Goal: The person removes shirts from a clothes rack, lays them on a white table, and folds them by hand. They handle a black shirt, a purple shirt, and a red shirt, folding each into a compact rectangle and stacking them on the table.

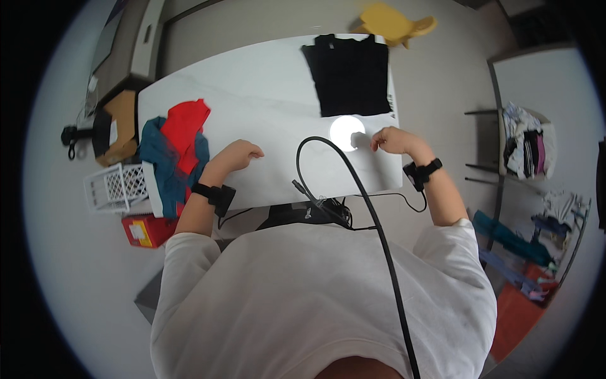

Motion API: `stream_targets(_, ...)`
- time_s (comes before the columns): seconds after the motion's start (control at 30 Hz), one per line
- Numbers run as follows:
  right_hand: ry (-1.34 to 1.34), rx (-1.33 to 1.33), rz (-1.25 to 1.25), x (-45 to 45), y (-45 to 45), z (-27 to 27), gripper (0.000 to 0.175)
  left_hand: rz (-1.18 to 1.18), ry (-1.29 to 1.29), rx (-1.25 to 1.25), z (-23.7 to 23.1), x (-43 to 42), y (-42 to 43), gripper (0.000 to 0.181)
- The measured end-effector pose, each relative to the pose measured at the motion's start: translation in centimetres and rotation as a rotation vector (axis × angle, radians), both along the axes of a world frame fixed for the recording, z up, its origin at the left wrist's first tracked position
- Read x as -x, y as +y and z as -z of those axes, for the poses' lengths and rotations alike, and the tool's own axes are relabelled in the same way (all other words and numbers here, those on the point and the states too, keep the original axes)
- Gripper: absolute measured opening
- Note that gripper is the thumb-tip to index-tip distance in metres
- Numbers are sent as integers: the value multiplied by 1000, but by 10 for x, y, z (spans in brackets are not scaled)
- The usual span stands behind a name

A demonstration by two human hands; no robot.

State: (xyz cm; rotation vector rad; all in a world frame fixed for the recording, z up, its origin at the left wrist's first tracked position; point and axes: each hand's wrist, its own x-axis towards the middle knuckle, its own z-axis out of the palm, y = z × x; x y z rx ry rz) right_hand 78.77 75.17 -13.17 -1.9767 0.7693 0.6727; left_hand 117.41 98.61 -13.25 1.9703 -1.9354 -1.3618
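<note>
My left hand (239, 155) hovers over the near left part of a white marbled table (265, 104), loosely bent and holding nothing. To its left lies a crumpled pile of clothing, a red garment (182, 125) over a teal one (163, 161). My right hand (396, 140) hangs over the table's right side with bent fingers and nothing in it. It is nearest to a bright round light reflection on the tabletop. Beyond that, a black garment (350, 78), apparently a top, lies spread flat at the far right.
A black cable (352, 168) loops before my chest. At left stand a cardboard box (120, 121), a white plastic basket (111, 189) and a red box (147, 230). A yellow chair (388, 22) stands behind; a chair at right bears folded clothes (528, 147), near a clothes rack (575, 241).
</note>
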Motion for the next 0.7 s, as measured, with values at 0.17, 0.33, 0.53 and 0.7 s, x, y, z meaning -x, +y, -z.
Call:
stream_targets(0.17,-84,-92,-128,-27,22,1,20,-292,-62,60,-3,-25,74,27)
stream_targets(0.33,-50,-137,-107,-59,44,-16,26,-517,-158,311,10,-64,132,33)
stream_targets(0.53,6,-63,-127,-89,72,-29,34,-639,-596,459,14,-126,154,33)
stream_targets(0.7,27,-13,-172,-120,99,-32,35,-331,-621,149,5,-139,158,29)
